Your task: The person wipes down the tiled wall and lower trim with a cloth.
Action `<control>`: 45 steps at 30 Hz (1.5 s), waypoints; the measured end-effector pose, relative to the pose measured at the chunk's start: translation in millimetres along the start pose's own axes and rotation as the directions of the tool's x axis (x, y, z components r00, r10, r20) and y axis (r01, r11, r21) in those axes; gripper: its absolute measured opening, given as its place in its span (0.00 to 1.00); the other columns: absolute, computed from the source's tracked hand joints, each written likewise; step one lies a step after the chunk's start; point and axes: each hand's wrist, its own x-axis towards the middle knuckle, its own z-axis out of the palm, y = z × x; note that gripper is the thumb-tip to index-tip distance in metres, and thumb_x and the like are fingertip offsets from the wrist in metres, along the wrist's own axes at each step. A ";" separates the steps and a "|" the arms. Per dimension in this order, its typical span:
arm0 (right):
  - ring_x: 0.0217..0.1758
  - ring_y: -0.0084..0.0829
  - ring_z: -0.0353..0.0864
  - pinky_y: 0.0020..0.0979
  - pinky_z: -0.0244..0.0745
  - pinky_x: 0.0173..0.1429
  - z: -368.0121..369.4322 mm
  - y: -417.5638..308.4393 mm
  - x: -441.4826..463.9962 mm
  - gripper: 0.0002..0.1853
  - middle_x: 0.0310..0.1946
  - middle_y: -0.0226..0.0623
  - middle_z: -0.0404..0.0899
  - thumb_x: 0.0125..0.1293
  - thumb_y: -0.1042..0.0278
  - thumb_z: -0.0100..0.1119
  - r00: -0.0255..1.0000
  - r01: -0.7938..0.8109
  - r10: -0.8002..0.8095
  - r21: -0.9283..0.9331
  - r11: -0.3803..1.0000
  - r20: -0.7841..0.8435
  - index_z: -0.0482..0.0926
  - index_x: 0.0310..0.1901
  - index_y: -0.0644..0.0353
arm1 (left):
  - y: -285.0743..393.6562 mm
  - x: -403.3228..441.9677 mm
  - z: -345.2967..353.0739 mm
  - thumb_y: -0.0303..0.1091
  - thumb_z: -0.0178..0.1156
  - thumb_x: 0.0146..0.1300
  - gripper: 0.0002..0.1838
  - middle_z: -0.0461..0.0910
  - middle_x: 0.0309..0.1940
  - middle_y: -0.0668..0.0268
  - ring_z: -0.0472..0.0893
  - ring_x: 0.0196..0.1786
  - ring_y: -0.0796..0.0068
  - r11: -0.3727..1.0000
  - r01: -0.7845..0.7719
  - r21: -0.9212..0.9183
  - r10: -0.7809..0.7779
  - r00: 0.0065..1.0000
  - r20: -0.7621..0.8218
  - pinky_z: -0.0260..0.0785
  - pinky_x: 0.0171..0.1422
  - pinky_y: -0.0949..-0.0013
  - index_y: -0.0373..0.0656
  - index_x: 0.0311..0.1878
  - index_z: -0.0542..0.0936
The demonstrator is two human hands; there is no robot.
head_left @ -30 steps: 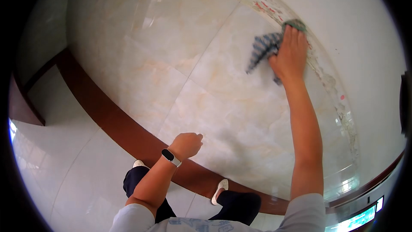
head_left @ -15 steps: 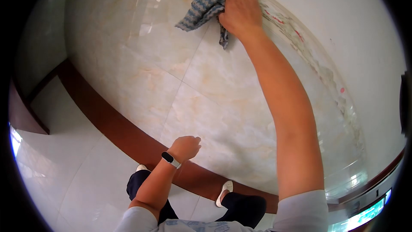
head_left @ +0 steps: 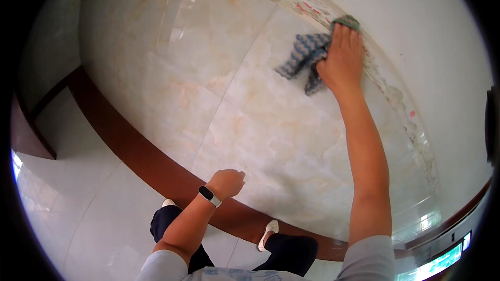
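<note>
My right hand [head_left: 342, 62] presses a blue-grey patterned cloth [head_left: 307, 54] against the marble-look tiled wall [head_left: 229, 93], at its decorated border strip. Part of the cloth is bunched under the fingers, and its loose ends hang to the left of the hand. The palm side is hidden. My left hand [head_left: 227, 183] is held low in front of the wall in a loose fist, with nothing seen in it. A watch with a pale band [head_left: 209, 196] is on that wrist.
A dark red-brown skirting [head_left: 135, 153] curves along the wall's foot, with my shoes [head_left: 268, 235] close to it. Plain white wall [head_left: 422, 47] lies above the border strip [head_left: 388, 88]. A brown panel edge [head_left: 32, 132] stands at the left. Pale floor tiles [head_left: 99, 213] are below.
My right hand has slid along the border strip to the right and down, taking the cloth with it. The left hand has stayed nearly in place.
</note>
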 end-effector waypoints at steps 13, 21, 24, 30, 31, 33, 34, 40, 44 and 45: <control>0.72 0.39 0.55 0.40 0.41 0.76 30.4 -40.7 41.6 0.39 0.64 0.41 0.64 0.48 0.56 0.62 0.962 0.266 -0.261 0.060 0.962 -0.077 0.63 0.63 0.62 | -20.6 20.8 23.0 0.37 0.52 0.63 0.15 0.81 0.37 0.51 0.78 0.45 0.52 0.996 -0.059 -0.069 0.052 0.993 -0.104 0.70 0.49 0.54 0.38 0.47 0.76; 0.69 0.48 0.58 0.45 0.45 0.75 2.5 143.0 -97.0 0.46 0.63 0.49 0.64 0.37 0.68 0.64 0.985 -0.155 0.151 -0.047 0.987 -0.087 0.60 0.65 0.65 | -11.0 23.4 25.4 0.39 0.52 0.62 0.18 0.81 0.39 0.50 0.79 0.46 0.51 0.999 0.038 -0.006 -0.037 0.991 0.132 0.70 0.52 0.55 0.38 0.50 0.77; 0.66 0.53 0.61 0.45 0.50 0.73 1.2 229.1 -187.5 0.41 0.60 0.54 0.66 0.42 0.66 0.64 0.923 -0.334 0.307 -0.087 0.938 -0.233 0.64 0.61 0.70 | -9.2 25.0 39.4 0.39 0.52 0.62 0.18 0.81 0.41 0.50 0.78 0.47 0.51 0.998 0.006 0.060 -0.019 0.977 0.211 0.70 0.53 0.55 0.38 0.50 0.77; 0.60 0.41 0.70 0.38 0.66 0.63 -2.7 367.2 -393.0 0.33 0.58 0.46 0.69 0.54 0.65 0.59 0.464 -0.669 0.886 0.646 0.367 -0.023 0.63 0.62 0.64 | 12.3 22.5 53.5 0.41 0.52 0.63 0.17 0.81 0.42 0.52 0.79 0.47 0.53 0.990 -0.098 0.099 0.065 0.952 0.298 0.70 0.53 0.55 0.40 0.50 0.77; 0.58 0.37 0.72 0.37 0.70 0.60 11.4 390.0 -425.6 0.32 0.58 0.43 0.70 0.57 0.62 0.58 0.511 -0.724 0.855 0.491 0.484 -0.089 0.62 0.63 0.62 | 12.7 23.0 58.0 0.41 0.52 0.63 0.17 0.81 0.42 0.52 0.79 0.47 0.53 0.989 -0.106 0.100 0.072 0.950 0.303 0.70 0.53 0.55 0.40 0.50 0.77; 0.57 0.33 0.74 0.37 0.72 0.58 20.7 391.1 -435.4 0.31 0.56 0.40 0.71 0.59 0.59 0.57 0.576 -0.743 0.781 0.244 0.623 -0.241 0.63 0.63 0.61 | 9.2 26.0 70.3 0.40 0.51 0.64 0.17 0.81 0.41 0.52 0.79 0.47 0.53 0.988 -0.122 0.096 0.090 0.954 0.286 0.71 0.52 0.55 0.40 0.49 0.77; 0.57 0.35 0.73 0.38 0.70 0.59 16.4 357.7 -393.1 0.31 0.56 0.41 0.71 0.58 0.59 0.58 0.603 -0.713 0.730 0.193 0.674 -0.323 0.64 0.62 0.61 | 10.8 26.5 69.9 0.40 0.52 0.64 0.17 0.81 0.41 0.52 0.79 0.47 0.53 0.989 -0.119 0.089 0.089 0.955 0.284 0.71 0.52 0.55 0.40 0.49 0.77; 0.58 0.44 0.71 0.44 0.61 0.65 1.5 151.9 -167.4 0.29 0.51 0.45 0.74 0.51 0.60 0.61 0.805 -0.395 0.404 0.116 0.911 -0.435 0.71 0.55 0.63 | 16.9 23.6 55.2 0.39 0.52 0.64 0.15 0.81 0.37 0.52 0.79 0.44 0.53 0.988 -0.127 0.090 0.104 0.970 0.221 0.72 0.49 0.56 0.39 0.46 0.77; 0.59 0.53 0.69 0.54 0.56 0.67 34.7 42.3 -81.7 0.40 0.54 0.51 0.72 0.34 0.64 0.65 0.927 -0.061 0.137 0.219 0.974 -0.349 0.70 0.57 0.64 | 26.5 23.7 35.7 0.39 0.52 0.64 0.15 0.81 0.36 0.53 0.80 0.43 0.54 0.990 -0.096 0.103 0.072 0.974 0.215 0.72 0.47 0.56 0.39 0.47 0.76; 0.59 0.54 0.69 0.54 0.57 0.67 50.9 7.6 -68.6 0.39 0.54 0.52 0.72 0.35 0.66 0.62 0.939 -0.024 0.110 0.258 0.966 -0.327 0.70 0.57 0.66 | 26.0 25.2 33.8 0.39 0.51 0.64 0.15 0.81 0.37 0.52 0.80 0.43 0.53 0.992 -0.090 0.094 0.068 0.974 0.214 0.72 0.48 0.56 0.40 0.48 0.76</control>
